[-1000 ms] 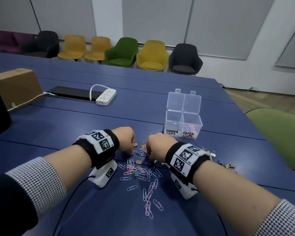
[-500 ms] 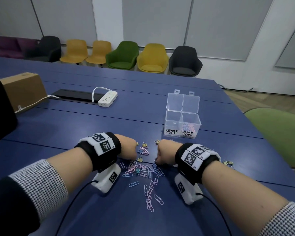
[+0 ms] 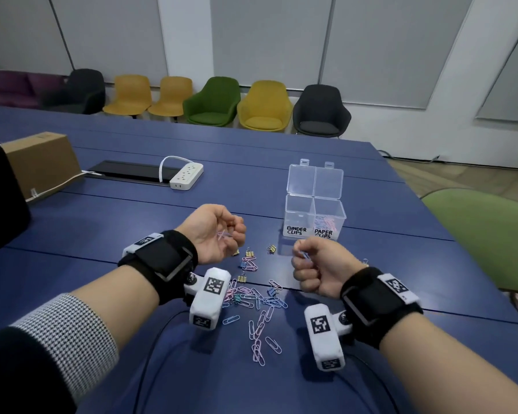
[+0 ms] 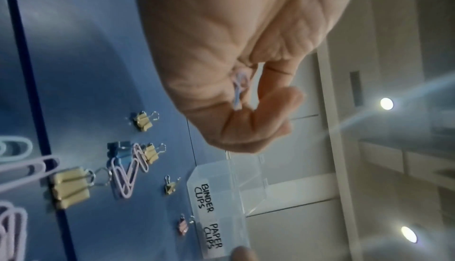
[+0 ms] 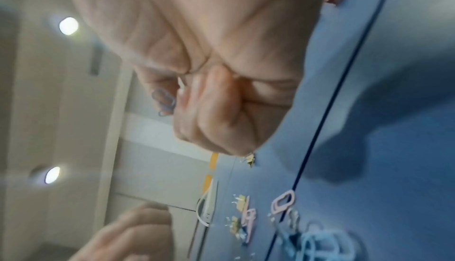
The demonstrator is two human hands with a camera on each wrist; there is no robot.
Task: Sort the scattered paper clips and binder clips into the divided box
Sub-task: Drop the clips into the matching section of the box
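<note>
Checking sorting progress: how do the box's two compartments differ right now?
The PAPER CLIPS compartment holds pink and blue paper clips; the BINDER CLIPS compartment looks empty. It sits on the left, the paper-clip one on the right. Both are clear, hand-labelled, lids open.

Pastel wire paper clips (image 3: pixel 259 312) and small yellow and blue binder clips (image 3: pixel 249 253) lie scattered before the open clear plastic divided box (image 3: pixel 313 218), its "PAPER CLIPS" side partly filled.

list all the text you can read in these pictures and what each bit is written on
"BINDER CLIPS": handwritten label on the left front compartment of the clear plastic divided box.
"PAPER CLIPS": handwritten label on its right front compartment.
The black-and-white square markers on the white wrist cameras are patterns, not text.
</note>
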